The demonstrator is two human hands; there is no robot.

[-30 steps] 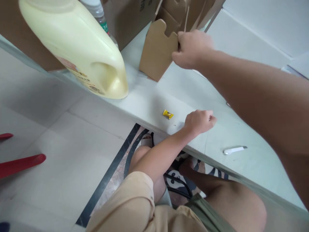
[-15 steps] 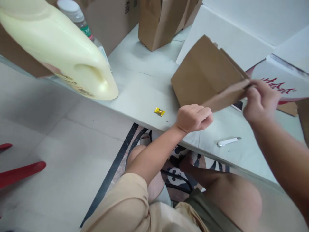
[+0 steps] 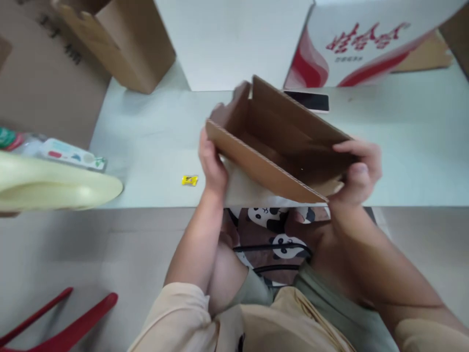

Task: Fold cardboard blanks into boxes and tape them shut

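Observation:
Between my two hands a brown cardboard box [image 3: 264, 161] is held tilted above the near edge of the table, its open top facing me and its dark inside showing. My left hand [image 3: 212, 164] grips the box's left end, with the fingers partly hidden behind it. At the right end my right hand [image 3: 357, 171] clasps the cardboard, its fingers over the rim and the thumb near a small flap. A yellow wrapped candy [image 3: 189, 180] lies on the table to the left of my left hand.
A pale yellow jug [image 3: 62, 183] lies at the left, beside a bottle and carton. Another brown box [image 3: 135, 49] stands at the back left. White boxes [image 3: 238, 44] line the back, near a phone [image 3: 311, 101]. Red legs [image 3: 84, 322] are on the floor.
The box has turned so that its open top faces me. My left hand has moved from its lower edge to its left end. My view has swung to the right and levelled.

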